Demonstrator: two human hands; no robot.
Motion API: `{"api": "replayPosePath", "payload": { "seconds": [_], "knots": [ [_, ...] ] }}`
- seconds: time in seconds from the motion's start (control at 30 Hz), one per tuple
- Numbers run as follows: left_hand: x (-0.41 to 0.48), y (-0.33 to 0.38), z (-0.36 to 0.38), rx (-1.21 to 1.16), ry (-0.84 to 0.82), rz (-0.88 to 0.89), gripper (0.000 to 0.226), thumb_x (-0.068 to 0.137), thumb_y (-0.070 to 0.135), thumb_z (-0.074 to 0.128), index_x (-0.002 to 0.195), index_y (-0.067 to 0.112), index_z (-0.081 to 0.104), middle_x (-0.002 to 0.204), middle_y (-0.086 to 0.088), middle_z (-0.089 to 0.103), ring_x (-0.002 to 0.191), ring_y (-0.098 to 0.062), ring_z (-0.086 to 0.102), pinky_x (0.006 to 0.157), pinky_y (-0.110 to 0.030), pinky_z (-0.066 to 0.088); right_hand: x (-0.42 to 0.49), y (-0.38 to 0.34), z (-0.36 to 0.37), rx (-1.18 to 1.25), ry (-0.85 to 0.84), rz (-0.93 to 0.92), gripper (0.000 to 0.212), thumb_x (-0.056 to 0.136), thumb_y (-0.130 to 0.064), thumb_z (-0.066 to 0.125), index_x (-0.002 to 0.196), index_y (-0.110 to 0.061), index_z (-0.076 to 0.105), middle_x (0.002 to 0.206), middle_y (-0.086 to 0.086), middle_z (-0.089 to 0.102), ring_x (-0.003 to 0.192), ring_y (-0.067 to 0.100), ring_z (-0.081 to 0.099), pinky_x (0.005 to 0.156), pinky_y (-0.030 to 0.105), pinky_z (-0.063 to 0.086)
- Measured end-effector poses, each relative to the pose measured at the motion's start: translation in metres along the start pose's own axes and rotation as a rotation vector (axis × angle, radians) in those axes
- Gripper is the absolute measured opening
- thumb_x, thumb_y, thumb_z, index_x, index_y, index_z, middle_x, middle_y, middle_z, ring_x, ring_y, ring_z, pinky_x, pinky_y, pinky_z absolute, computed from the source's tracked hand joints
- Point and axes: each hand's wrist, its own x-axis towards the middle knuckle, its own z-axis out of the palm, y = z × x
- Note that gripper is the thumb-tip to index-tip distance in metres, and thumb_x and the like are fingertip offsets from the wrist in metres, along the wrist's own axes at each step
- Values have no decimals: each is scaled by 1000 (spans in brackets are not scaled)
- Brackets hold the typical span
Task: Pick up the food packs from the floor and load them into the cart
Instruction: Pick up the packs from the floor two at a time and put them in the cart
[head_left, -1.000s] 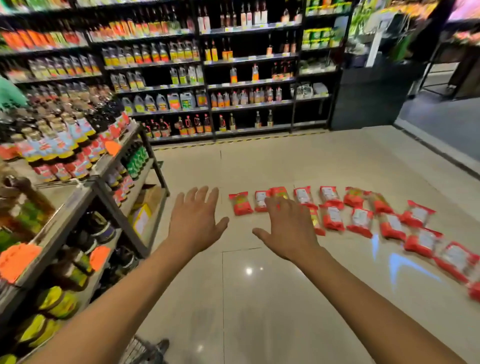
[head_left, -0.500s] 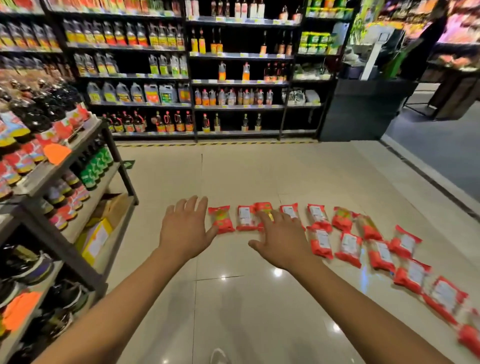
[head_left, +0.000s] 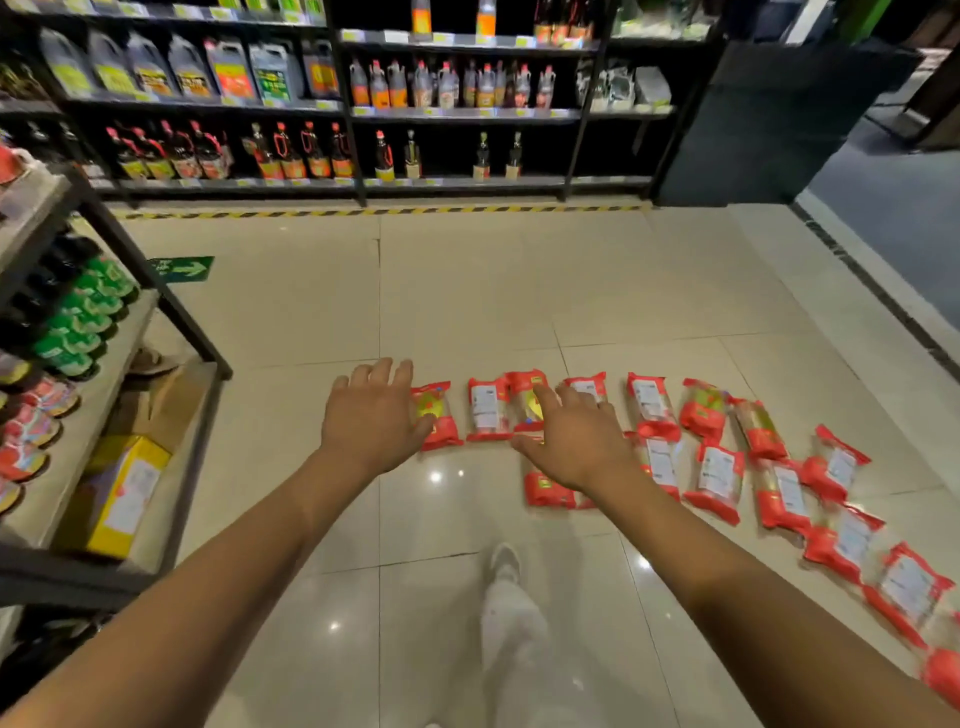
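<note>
Tile floor (head_left: 467, 291) beside stocked shelves (head_left: 457, 114)

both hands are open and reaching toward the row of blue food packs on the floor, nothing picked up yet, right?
Not quite: the food packs are red, not blue, as the head view shows. The rest holds: left hand and right hand are open and empty, reaching toward the row on the floor.

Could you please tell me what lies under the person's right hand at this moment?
Under the right hand lie red food packs on the tiled floor. One pack's lower end shows below the palm; its upper part and label are covered.
</note>
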Motion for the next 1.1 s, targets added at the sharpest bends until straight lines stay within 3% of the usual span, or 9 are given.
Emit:
{"api": "replayPosePath", "payload": {
  "seconds": [0.2, 0.37, 0.47, 0.67, 0.8, 0.9, 0.97, 1.03, 1.1],
  "knots": [
    [169, -20, 51, -1, -101, -51, 77, 93, 60, 48, 153, 14, 36, 155, -12, 44, 137, -34, 45, 107, -46, 40, 203, 12, 41, 70, -108, -44, 77, 90, -62, 51, 152, -21, 30, 154, 12, 41, 139, 34, 40, 110, 47, 34],
    [311, -33, 144, -113, -263, -128, 72, 94, 56, 50, 151, 15, 36, 151, -10, 46, 133, -32, 47, 101, -43, 43, 368, 25, 120, 160, -307, -21, 82, 90, -65, 50, 155, -21, 27, 155, 13, 41, 137, 36, 44, 107, 45, 37],
    [379, -44, 239, -219, -353, -206, 70, 95, 54, 50, 151, 14, 36, 150, -10, 46, 132, -32, 47, 101, -43, 47, 448, 40, 201, 330, -438, 55, 84, 89, -63, 56, 156, -22, 26, 152, 12, 45, 136, 35, 46, 108, 42, 41],
    [475, -57, 491, -495, -544, -387, 73, 96, 55, 51, 155, 17, 30, 154, -11, 41, 138, -34, 42, 104, -44, 42, 578, 84, 419, 644, -585, 291, 83, 90, -36, 73, 155, -10, 29, 154, 10, 45, 138, 27, 47, 101, 25, 36],
    [521, -58, 645, -767, -622, -607, 78, 91, 52, 64, 152, 13, 35, 150, -16, 47, 135, -35, 48, 105, -40, 43, 645, 118, 570, 785, -496, 461, 92, 78, -40, 82, 152, -9, 36, 150, 13, 47, 135, 30, 48, 112, 41, 39],
    [548, -63, 742, -918, -608, -765, 99, 71, 57, 72, 150, 8, 36, 149, -18, 47, 135, -37, 49, 108, -42, 44, 684, 148, 677, 848, -393, 531, 88, 71, -42, 85, 141, -9, 44, 118, 5, 67, 113, 32, 65, 100, 47, 50],
    [559, -67, 790, -993, -558, -872, 101, 65, 53, 80, 145, 6, 40, 142, -16, 54, 126, -35, 56, 99, -38, 48, 702, 162, 726, 967, -307, 595, 89, 58, -50, 91, 129, -17, 47, 112, 8, 73, 99, 29, 72, 90, 53, 57],
    [562, -68, 829, -1095, -517, -958, 87, 65, 46, 91, 132, 6, 50, 124, -9, 64, 106, -28, 64, 87, -34, 50, 712, 168, 751, 1049, -247, 611, 86, 56, -47, 95, 124, -17, 52, 109, 4, 74, 94, 24, 74, 80, 45, 62],
    [564, -66, 855, -1165, -488, -1017, 92, 46, 58, 95, 117, 11, 59, 111, -4, 72, 95, -24, 71, 86, -40, 58, 717, 161, 751, 1100, -242, 625, 61, 68, -22, 92, 119, -10, 62, 104, 5, 77, 90, 24, 76, 71, 33, 62]
  ]
}}
